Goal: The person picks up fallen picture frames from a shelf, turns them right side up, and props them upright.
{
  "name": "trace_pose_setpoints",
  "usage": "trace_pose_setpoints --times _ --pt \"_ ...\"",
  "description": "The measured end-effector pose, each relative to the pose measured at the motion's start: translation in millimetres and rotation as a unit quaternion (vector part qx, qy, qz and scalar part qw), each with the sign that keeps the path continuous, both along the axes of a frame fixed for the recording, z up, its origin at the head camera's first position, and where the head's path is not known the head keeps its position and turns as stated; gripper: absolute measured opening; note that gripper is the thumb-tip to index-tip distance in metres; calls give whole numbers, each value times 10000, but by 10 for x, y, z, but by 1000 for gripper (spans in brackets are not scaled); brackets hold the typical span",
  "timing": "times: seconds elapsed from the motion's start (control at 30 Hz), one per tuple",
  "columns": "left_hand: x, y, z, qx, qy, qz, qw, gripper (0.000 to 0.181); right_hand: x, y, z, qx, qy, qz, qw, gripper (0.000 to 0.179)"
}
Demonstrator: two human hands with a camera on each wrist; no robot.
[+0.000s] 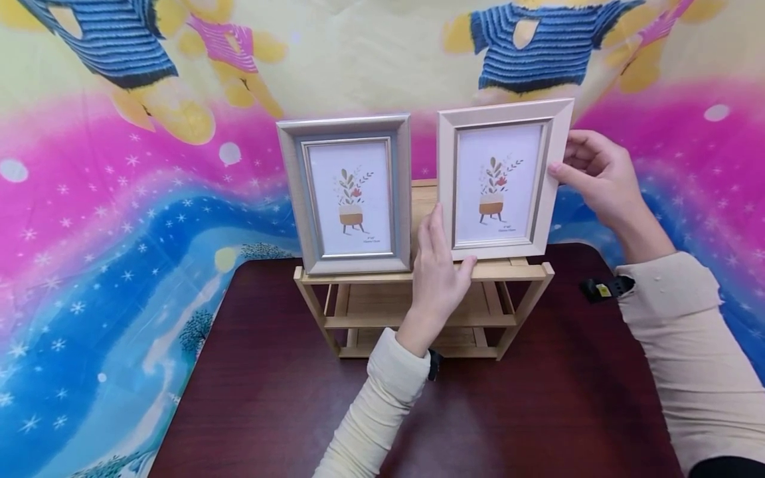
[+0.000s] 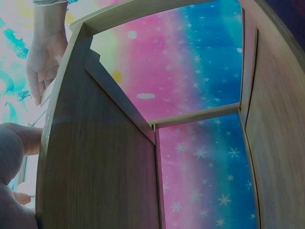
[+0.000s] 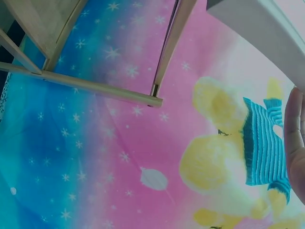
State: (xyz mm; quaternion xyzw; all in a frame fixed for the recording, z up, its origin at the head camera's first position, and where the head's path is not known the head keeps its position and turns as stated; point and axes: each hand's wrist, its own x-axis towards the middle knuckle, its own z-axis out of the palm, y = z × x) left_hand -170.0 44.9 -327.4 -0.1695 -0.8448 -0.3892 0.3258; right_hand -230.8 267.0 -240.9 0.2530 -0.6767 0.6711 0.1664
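Behind the work area hangs a bright printed cloth (image 1: pixel 119 219) with pink, blue and yellow bands, stars and cartoon figures in striped sweaters. Below it stands a dark red-brown table (image 1: pixel 251 398), and on that a small wooden shelf rack (image 1: pixel 418 312) of pale slats with two open tiers under its top board. Both lower tiers show only bare wood in the head view; nothing is seen stored in them.

On the top board stand two picture frames, each holding a print of a potted plant. A silver-grey frame (image 1: pixel 349 192) stands upright at the left, untouched. A cream frame (image 1: pixel 502 179) stands just beside it at the right, tilted slightly.

The left hand (image 1: pixel 439 275) touches the cream frame's lower left corner: fingers together and straight against its left edge, thumb spread along the bottom edge. The right hand (image 1: pixel 597 176) grips the frame's right edge near the top, thumb on the front moulding and fingers curled behind it. Both arms wear cream sleeves (image 1: pixel 681 345).

The left wrist view looks up through the rack from below, showing its boards (image 2: pixel 105 162) and the cloth beyond, with the right hand small at the upper left; the frame faces are not visible there. The right wrist view shows the rack's slats (image 3: pixel 95 88), the cloth, and the frame's pale edge (image 3: pixel 262 28), with only the hand's edge in sight.
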Motion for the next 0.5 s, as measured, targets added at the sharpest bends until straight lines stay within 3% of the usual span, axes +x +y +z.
trace_pose_setpoints --times 0.23,0.5 --pt "1 -9 -7 45 116 20 9999 90 6 -15 14 -13 195 75 9998 45" --pt "20 -37 -21 85 326 -174 9993 86 -1 -22 15 622 404 -347 9966 57"
